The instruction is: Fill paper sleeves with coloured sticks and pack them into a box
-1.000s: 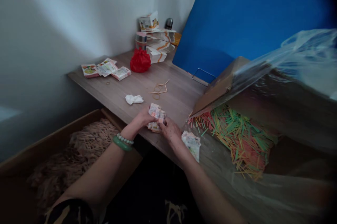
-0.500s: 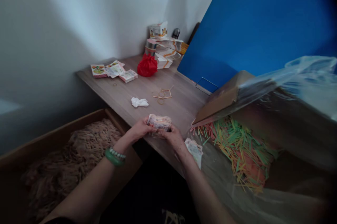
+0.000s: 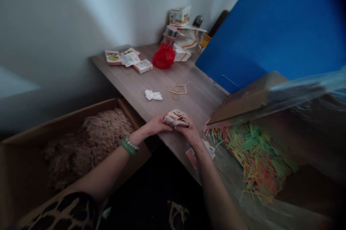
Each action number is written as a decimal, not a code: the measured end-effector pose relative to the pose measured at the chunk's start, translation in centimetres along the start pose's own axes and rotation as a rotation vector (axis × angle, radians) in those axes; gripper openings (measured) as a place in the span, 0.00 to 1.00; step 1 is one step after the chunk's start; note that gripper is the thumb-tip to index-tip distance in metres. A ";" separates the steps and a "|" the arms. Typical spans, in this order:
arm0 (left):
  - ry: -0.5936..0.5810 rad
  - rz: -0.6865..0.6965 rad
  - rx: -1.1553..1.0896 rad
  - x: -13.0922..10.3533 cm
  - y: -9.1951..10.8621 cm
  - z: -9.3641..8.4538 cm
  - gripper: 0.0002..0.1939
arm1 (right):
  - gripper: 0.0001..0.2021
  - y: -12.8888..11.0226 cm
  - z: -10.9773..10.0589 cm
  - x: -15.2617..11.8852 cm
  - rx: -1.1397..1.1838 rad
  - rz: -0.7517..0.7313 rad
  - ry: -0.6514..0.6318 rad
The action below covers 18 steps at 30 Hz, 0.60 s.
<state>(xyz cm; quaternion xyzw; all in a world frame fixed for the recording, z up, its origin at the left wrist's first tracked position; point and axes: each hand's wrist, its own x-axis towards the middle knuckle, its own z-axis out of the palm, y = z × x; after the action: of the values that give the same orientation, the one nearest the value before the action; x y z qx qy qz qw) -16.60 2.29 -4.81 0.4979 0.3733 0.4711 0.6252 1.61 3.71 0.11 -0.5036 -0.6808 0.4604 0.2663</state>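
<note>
A: How are the fingers set?
B: Both sets are closed on 1 bundle of printed papers; its left end is gripped by the left hand, its right end by the right hand.
A: Expected handling?
B: Judged light and bendable, easily creased, layers liable to slide. Best pinched at the 2 ends.
A: Orientation?
B: The long axis is run crosswise, hand to hand; front and back cannot be told.
A: Location?
B: Held at the near edge of the table; contact with the top cannot be told. Loose papers are partly hidden by the right forearm. Farther out, a crumpled white tissue is noted.
</note>
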 end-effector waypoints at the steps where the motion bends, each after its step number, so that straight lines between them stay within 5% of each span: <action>1: 0.011 0.031 0.020 -0.1 0.1 0.3 0.24 | 0.18 0.0 -0.1 -0.1 0.082 -0.020 -0.009; 6: 0.061 0.099 -0.056 -1.0 -0.5 1.5 0.23 | 0.17 0.3 0.6 -0.7 0.260 0.067 0.071; 10: 0.100 0.106 -0.283 -4.9 -0.5 0.7 0.27 | 0.19 -1.0 4.0 -2.3 0.311 0.083 0.044; 13: 0.214 0.030 -0.297 -9.8 0.7 -1.6 0.29 | 0.17 -2.8 7.9 -3.7 0.263 0.033 -0.100; 18: 0.395 -0.098 -0.115 -17.7 2.6 -8.4 0.22 | 0.21 -4.7 12.9 -4.4 0.077 -0.149 -0.374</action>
<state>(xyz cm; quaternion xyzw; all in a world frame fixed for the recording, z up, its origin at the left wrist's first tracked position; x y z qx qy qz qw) -29.94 -12.27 -4.21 0.3406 0.4849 0.5492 0.5893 -9.58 -5.35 -0.83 -0.3470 -0.7356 0.5506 0.1877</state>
